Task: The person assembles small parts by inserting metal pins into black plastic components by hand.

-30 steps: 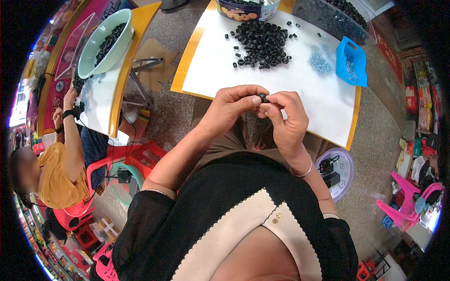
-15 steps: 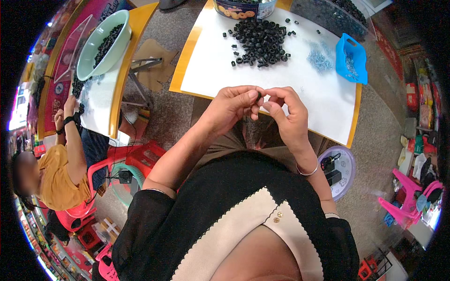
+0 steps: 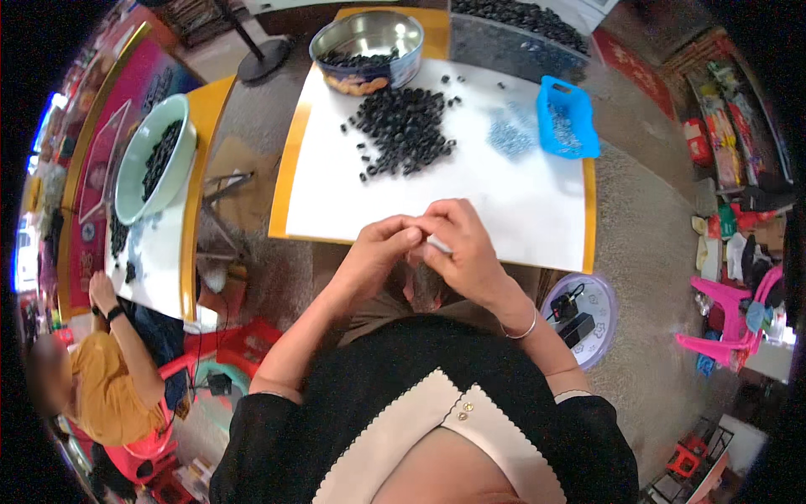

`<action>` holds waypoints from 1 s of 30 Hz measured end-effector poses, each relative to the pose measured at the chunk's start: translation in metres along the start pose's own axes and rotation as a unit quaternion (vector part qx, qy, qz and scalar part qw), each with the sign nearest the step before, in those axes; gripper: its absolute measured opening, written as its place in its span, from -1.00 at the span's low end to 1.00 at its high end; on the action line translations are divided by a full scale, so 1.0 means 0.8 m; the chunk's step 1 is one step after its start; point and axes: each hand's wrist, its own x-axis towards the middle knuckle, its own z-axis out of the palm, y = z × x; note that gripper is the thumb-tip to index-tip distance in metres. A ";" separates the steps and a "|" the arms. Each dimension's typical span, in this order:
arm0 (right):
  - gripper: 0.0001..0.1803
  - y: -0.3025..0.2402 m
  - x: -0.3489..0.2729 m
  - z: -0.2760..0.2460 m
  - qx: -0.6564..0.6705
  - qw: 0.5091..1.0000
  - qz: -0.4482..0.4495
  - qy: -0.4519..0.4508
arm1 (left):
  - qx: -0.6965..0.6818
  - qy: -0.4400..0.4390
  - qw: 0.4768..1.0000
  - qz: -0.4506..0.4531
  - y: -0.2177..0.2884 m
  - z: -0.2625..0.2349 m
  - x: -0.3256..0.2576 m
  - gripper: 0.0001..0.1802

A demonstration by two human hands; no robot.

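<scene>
My left hand (image 3: 380,254) and my right hand (image 3: 463,254) meet over the near edge of the white-topped table (image 3: 336,202). Both are closed, thumbs and fingertips pressed together, and whatever lies between them is hidden. A small pale, whitish patch shows at my right fingers, too unclear to name. Beyond my hands lies a heap of small black ring-like parts (image 3: 403,130). To its right is a scatter of tiny clear-bluish pieces (image 3: 511,136), beside a blue plastic scoop tray (image 3: 554,143) holding more of them.
A round metal tin (image 3: 407,69) with black parts stands behind the heap, next to a clear bin (image 3: 504,50). At left, a person (image 3: 109,370) sits by another table with a pale green basin (image 3: 179,160). A lilac basin (image 3: 600,336) sits on the floor at right.
The view has shifted, so the table sits lower and further left, and the tin shows more fully. My hands have come closer together; the small black part seen at my left fingertips is now hidden.
</scene>
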 end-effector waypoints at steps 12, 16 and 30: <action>-0.73 0.152 0.209 -0.142 -0.123 0.969 0.063 0.206 | -0.061 -0.028 0.998 0.015 0.011 -0.002 0.017 -0.61; -0.66 0.250 0.319 -0.235 -0.292 0.922 0.097 0.234 | -0.076 -0.031 0.997 0.001 0.011 0.001 0.020 -0.65; -0.82 0.157 0.126 -0.010 -0.080 0.992 0.095 0.022 | -0.094 -0.016 0.994 -0.057 -0.013 -0.017 0.025 -0.73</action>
